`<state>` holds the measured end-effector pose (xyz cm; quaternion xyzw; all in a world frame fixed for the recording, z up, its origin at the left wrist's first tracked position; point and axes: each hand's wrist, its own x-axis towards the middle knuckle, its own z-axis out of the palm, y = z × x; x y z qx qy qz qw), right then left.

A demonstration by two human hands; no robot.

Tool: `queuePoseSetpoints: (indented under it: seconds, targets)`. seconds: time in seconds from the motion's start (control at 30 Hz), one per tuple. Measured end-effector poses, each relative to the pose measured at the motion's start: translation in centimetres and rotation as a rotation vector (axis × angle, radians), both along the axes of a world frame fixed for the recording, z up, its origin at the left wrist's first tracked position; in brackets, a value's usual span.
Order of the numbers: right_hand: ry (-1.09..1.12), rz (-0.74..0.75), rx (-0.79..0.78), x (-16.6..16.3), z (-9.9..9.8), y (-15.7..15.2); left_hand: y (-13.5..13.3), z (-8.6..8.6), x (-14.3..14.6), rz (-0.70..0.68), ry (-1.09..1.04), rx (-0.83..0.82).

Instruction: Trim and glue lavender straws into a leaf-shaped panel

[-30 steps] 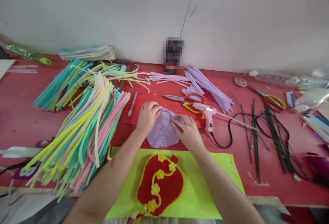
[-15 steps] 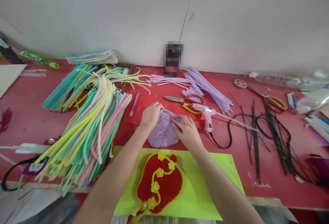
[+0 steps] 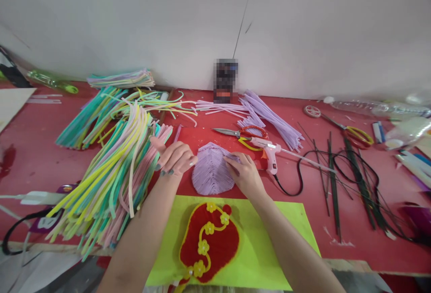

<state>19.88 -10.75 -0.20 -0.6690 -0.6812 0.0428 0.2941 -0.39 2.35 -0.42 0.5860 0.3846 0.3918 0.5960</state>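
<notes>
A leaf-shaped piece of purple pipe cleaners (image 3: 213,174) lies on the red work surface, with slanting rows on either side of a middle seam. My right hand (image 3: 245,172) pinches its upper right edge between thumb and fingers. To the left of the piece, my left hand (image 3: 175,157) is raised and turned over, apart from it, fingers loosely bent and thumb out, nothing visible in it. Nearer me, a red fuzzy shape with yellow flowers (image 3: 218,250) rests on a yellow-green sheet (image 3: 269,239). Scissors (image 3: 251,133) and a pink glue gun (image 3: 272,156) lie beyond my right hand.
Multicoloured pipe cleaners (image 3: 111,167) pile up on the left. Purple pipe cleaners (image 3: 274,120) lie at the back. On the right are dark green stems (image 3: 333,190), a black cord (image 3: 299,181), more scissors (image 3: 358,136) and a clear bottle (image 3: 373,106). A pixelated dark object (image 3: 225,80) stands against the wall.
My left hand has let go of the top of the purple piece, moved left and turned over. My right hand stays at the upper right edge.
</notes>
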Motion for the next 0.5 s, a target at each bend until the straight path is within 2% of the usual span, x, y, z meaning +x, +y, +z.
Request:
queuePoseSetpoints:
  seconds: [0.1, 0.23, 0.3, 0.4, 0.5]
  targets:
    - [0.012, -0.002, 0.002, 0.0, -0.1, 0.0, -0.3, 0.3, -0.1, -0.017, -0.039, -0.007]
    - [0.008, -0.012, 0.004, 0.0, -0.1, 0.0, 0.4, 0.7, 2.1, -0.016, -0.033, 0.099]
    - [0.004, -0.009, 0.008, 0.0, -0.1, 0.1, 0.7, 0.6, 3.0, -0.013, 0.145, 0.21]
    - [0.009, -0.005, 0.009, 0.0, -0.1, 0.1, 0.6, 0.2, 3.5, 0.033, 0.553, 0.482]
    - [0.015, -0.004, 0.006, 0.1, -0.1, 0.1, 0.4, -0.2, 3.6, 0.111, 0.763, 0.595]
